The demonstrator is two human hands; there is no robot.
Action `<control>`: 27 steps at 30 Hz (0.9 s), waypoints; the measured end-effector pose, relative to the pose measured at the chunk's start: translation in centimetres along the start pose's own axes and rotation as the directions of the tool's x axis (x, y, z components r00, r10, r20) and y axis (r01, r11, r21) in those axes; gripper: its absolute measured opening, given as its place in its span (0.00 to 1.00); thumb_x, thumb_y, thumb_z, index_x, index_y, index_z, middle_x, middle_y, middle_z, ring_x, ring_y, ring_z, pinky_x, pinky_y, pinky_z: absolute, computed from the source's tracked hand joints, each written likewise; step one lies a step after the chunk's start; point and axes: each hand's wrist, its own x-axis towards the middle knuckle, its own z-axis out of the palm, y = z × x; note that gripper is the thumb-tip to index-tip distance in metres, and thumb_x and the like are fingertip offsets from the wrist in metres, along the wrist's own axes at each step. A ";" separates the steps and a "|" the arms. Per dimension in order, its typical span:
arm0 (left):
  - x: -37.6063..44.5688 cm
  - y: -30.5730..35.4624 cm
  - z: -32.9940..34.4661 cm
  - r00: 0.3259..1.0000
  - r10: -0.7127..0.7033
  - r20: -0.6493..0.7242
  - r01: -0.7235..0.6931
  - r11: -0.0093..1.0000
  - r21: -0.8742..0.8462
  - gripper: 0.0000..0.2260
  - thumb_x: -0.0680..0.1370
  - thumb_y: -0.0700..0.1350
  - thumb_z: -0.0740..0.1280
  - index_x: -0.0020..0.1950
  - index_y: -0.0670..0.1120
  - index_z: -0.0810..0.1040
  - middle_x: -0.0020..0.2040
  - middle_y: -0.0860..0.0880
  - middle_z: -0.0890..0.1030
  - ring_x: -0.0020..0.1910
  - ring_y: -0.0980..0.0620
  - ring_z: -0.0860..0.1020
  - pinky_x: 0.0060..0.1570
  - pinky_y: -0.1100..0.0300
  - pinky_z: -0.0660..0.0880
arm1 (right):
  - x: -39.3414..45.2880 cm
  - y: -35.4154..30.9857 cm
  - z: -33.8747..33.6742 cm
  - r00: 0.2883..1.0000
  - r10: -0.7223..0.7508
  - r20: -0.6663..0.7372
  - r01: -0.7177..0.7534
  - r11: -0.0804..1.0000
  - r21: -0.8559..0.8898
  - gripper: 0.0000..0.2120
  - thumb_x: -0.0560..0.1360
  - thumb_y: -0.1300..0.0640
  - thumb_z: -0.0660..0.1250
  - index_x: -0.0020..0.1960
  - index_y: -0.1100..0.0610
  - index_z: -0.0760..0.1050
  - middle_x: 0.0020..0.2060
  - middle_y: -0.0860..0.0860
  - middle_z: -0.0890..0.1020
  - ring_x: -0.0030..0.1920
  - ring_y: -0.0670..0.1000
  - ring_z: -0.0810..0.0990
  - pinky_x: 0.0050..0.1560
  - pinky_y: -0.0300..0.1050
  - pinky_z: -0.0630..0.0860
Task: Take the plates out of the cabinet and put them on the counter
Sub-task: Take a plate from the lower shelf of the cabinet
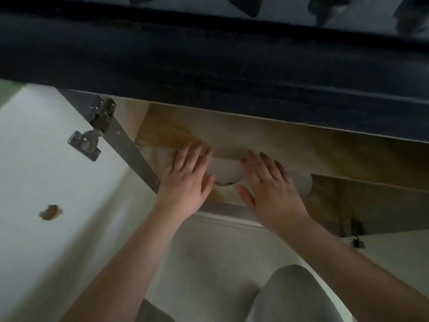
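— So what surface and room does the view take in?

— Mostly a dark counter (pixel 209 66) edge running across the far side, with blurred dark shapes on top of it at the far edge. Below it a low cabinet (pixel 267 145) stands open, its inside lined in pale wood. On the left, its white door (pixel 46 159) swings wide, a metal hinge (pixel 92 133) showing at the near corner. A pale floor (pixel 209 263) lies nearest, with the person's grey-clad knee (pixel 294 296) over it.

— And inside the cabinet?

— White plates (pixel 224 169) sit on the shelf, close to the front edge; how many are stacked cannot be told. A second pale round shape (pixel 299 184) shows to the right of them, partly hidden.

— Where are the hands?

— Both reach into the opening. The left hand (pixel 185 182) lies at the plates' left rim, fingers straight and together, holding nothing. The right hand (pixel 269 189) is at the right rim, fingers spread and extended, also gripping nothing. Whether either palm actually touches the plates cannot be told through the blur.
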 end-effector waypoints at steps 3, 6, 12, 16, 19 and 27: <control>0.0 -0.5 2.4 0.979 0.078 -0.190 -0.080 0.997 -0.001 0.24 0.83 0.55 0.53 0.76 0.44 0.66 0.74 0.44 0.69 0.75 0.42 0.63 0.72 0.41 0.61 | -0.1 -0.1 2.4 0.996 -0.088 -0.035 0.088 0.996 0.018 0.31 0.81 0.40 0.40 0.79 0.53 0.55 0.78 0.53 0.58 0.78 0.55 0.54 0.76 0.57 0.54; -0.7 -1.0 4.8 0.932 0.141 -0.334 -0.152 0.988 -0.005 0.22 0.83 0.53 0.56 0.74 0.45 0.68 0.73 0.43 0.71 0.73 0.43 0.66 0.72 0.42 0.62 | -0.3 0.4 4.7 0.984 -0.173 -0.050 0.173 0.985 -0.005 0.30 0.81 0.41 0.42 0.78 0.53 0.58 0.77 0.52 0.60 0.77 0.53 0.56 0.74 0.56 0.59; -1.9 -2.2 10.3 0.901 0.209 -0.381 -0.208 0.977 0.044 0.22 0.82 0.53 0.56 0.75 0.46 0.68 0.77 0.44 0.65 0.77 0.45 0.60 0.74 0.43 0.57 | 1.4 2.4 9.8 0.957 -0.291 -0.023 0.286 0.951 -0.121 0.31 0.80 0.40 0.43 0.78 0.54 0.59 0.77 0.52 0.62 0.77 0.53 0.57 0.73 0.50 0.55; -1.5 -2.8 13.0 0.956 0.195 -0.218 -0.183 0.980 0.076 0.24 0.82 0.56 0.55 0.75 0.46 0.69 0.76 0.44 0.67 0.76 0.45 0.61 0.73 0.40 0.59 | 3.5 4.2 13.3 0.966 -0.257 0.022 0.257 0.959 -0.122 0.32 0.79 0.38 0.40 0.80 0.51 0.49 0.79 0.49 0.53 0.78 0.51 0.49 0.76 0.52 0.53; -1.0 -2.9 14.3 0.975 0.163 -0.147 -0.152 0.985 0.087 0.25 0.82 0.57 0.53 0.75 0.47 0.68 0.76 0.45 0.67 0.77 0.45 0.60 0.73 0.41 0.58 | 4.9 5.1 15.2 0.973 -0.230 0.025 0.232 0.966 -0.111 0.31 0.80 0.40 0.44 0.80 0.51 0.49 0.79 0.49 0.52 0.78 0.51 0.48 0.76 0.51 0.52; 1.7 -4.0 20.1 0.990 0.140 0.023 -0.142 0.984 0.107 0.26 0.81 0.57 0.54 0.76 0.46 0.68 0.75 0.44 0.69 0.74 0.44 0.65 0.71 0.40 0.62 | 9.3 6.7 20.6 0.978 -0.201 0.051 0.204 0.978 -0.054 0.30 0.80 0.40 0.45 0.79 0.50 0.49 0.79 0.48 0.52 0.78 0.51 0.49 0.74 0.51 0.53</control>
